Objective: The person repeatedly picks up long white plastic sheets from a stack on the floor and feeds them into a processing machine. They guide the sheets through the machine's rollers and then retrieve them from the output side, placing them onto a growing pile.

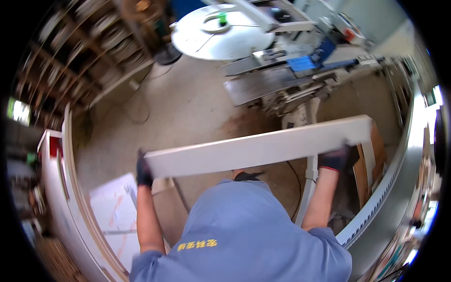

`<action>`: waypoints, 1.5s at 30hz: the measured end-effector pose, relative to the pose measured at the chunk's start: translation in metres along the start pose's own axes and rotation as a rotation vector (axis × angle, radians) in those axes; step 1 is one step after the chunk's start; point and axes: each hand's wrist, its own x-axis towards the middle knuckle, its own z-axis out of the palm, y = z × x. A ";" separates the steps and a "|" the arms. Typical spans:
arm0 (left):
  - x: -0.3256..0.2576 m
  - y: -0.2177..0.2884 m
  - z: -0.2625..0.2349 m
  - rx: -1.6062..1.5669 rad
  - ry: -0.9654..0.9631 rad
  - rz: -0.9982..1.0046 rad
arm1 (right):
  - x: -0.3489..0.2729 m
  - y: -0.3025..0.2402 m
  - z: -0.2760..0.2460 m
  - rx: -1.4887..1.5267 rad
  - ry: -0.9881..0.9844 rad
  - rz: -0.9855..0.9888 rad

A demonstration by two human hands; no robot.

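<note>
The long white flat board [258, 149] is lifted clear above the concrete floor [178, 108], carried by its 2 ends: left hand [143, 171] and right hand [334, 159], both dark-gloved, clasp it. It rests on nothing yet; the grey machine [282, 80] stands well beyond.

A workshop: heavy machine [282, 80], stocked shelves [89, 51], concrete floor [178, 108].

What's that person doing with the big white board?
A person in a blue shirt is holding a long white board up off the floor, gripping one end in each gloved hand: the left hand at the left end, the right hand at the right end. The board tilts a little, right end higher. Beyond it stand a grey workshop machine and a round white table. More white panels lie at lower left.
</note>
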 end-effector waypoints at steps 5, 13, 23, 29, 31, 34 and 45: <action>0.007 -0.039 -0.147 0.115 0.410 -0.212 | -0.053 0.163 0.043 -0.013 0.044 0.417; -0.009 -0.024 -0.209 0.452 0.577 -0.395 | -0.073 0.213 0.130 -0.838 -0.359 0.291; 0.145 -0.046 -0.097 0.357 0.173 -0.409 | -0.077 0.242 0.223 -1.111 -0.303 0.128; 0.184 -0.026 -0.033 0.406 0.055 -0.315 | -0.051 0.273 0.232 -1.218 -0.265 0.223; 0.189 -0.024 -0.027 0.415 0.056 -0.317 | -0.049 0.266 0.238 -1.203 -0.240 0.225; 0.186 -0.016 -0.005 0.429 0.092 -0.293 | -0.038 0.283 0.219 -1.213 -0.199 0.004; 0.170 -0.034 0.056 0.302 -0.036 -0.266 | 0.034 0.245 0.207 -1.172 -0.190 0.168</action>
